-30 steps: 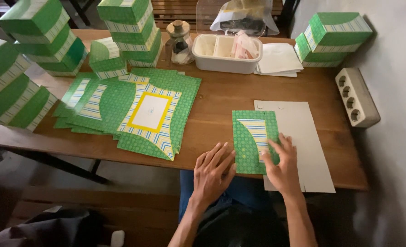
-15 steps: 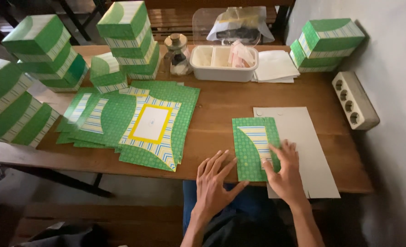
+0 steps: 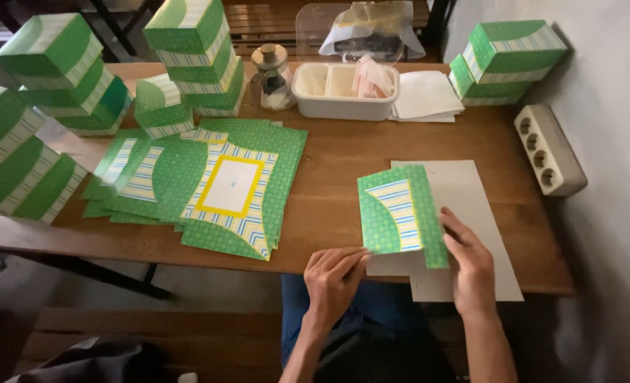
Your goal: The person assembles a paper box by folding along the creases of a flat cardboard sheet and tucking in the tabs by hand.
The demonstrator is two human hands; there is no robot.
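Box-making workshop, stacked green boxes (image 3: pixel 191 57), flat cutouts (image 3: pixel 233 188)

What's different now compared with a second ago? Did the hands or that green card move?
The left hand slid from flat on the table back to its near edge, fingertips now at the lower left corner of the folded green card. The right hand stayed at the card's lower right edge, pinching it. The card stayed on the grey sheet. The flat green sheets and stacked boxes did not shift.
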